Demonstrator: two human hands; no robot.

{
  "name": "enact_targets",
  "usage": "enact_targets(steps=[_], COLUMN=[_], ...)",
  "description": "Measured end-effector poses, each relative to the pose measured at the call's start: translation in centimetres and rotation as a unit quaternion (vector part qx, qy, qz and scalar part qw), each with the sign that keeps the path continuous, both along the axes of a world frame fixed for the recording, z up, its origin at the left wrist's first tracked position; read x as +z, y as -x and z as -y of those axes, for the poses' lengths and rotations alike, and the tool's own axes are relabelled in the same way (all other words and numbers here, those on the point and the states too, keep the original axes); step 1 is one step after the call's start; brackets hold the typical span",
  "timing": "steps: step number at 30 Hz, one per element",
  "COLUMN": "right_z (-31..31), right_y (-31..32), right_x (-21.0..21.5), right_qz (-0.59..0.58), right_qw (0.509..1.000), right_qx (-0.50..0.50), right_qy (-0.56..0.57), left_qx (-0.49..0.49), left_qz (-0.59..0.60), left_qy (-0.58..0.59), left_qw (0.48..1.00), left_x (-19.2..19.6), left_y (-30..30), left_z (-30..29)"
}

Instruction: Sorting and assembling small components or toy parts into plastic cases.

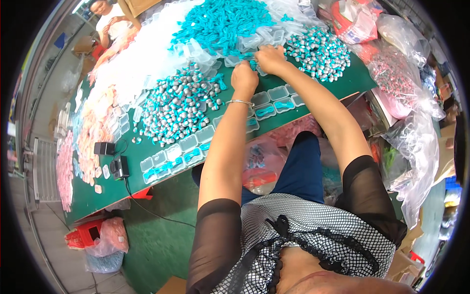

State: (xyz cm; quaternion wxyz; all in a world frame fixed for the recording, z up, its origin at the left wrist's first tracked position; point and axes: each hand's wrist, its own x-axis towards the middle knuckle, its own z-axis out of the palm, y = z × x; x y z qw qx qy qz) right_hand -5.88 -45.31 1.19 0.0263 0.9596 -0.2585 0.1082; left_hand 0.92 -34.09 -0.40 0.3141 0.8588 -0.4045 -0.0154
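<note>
On green counter [313, 93], between two grey-teal earbud heaps: left hand [244, 78] fisted, right hand [269, 59] pinching teal cord [253, 65] beside clear plastic cases [274, 95]. Best coiled tight, seated fully inside case; contents of left fist hidden.

Heaps hem in both hands [257, 68]: teal cords [220, 22] beyond, grey-and-teal pieces [178, 103] left, another pile [318, 54] right. Filled clear cases [276, 100] line the near table [98, 196] edge; bare green lies far left.
</note>
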Motion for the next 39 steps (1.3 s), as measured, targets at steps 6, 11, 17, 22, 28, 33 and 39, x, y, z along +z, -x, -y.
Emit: enact_targets(steps=[6, 11, 17, 22, 28, 33, 39], right_z=[1.2, 2.0, 2.5, -0.2, 0.4, 0.3, 0.8], right_y=[0.4, 3.0, 14.6, 21.0, 22.3, 22.5, 21.9], right_x=[0.3, 1.6, 3.2, 1.6, -1.1, -1.5, -1.6], right_qz=[0.015, 0.236, 0.322, 0.274, 0.237, 0.215, 0.220], right_qw=[0.999, 0.961, 0.911, 0.932, 0.955, 0.967, 0.968], right_qx=[0.035, 0.137, 0.156, 0.124, 0.116, 0.096, 0.090], right_qy=[-0.035, 0.045, -0.203, -0.202, -0.133, -0.097, -0.079], left_qx=[0.010, -0.044, -0.151, -0.240, -0.247, -0.211, -0.159], left_qz=[-0.059, -0.145, -0.226, -0.156, 0.055, 0.105, 0.076], left_qy=[0.018, 0.129, 0.151, 0.124, 0.089, 0.063, 0.017], left_qw=[0.998, 0.980, 0.950, 0.950, 0.964, 0.970, 0.984], left_x=[-0.1, -1.8, 1.6, 1.5, 0.6, 0.2, 0.2], left_y=[0.3, -1.2, 3.6, 9.2, 11.8, 12.4, 12.6], left_z=[0.3, -1.3, -4.3, -3.5, -2.5, -1.8, -1.0])
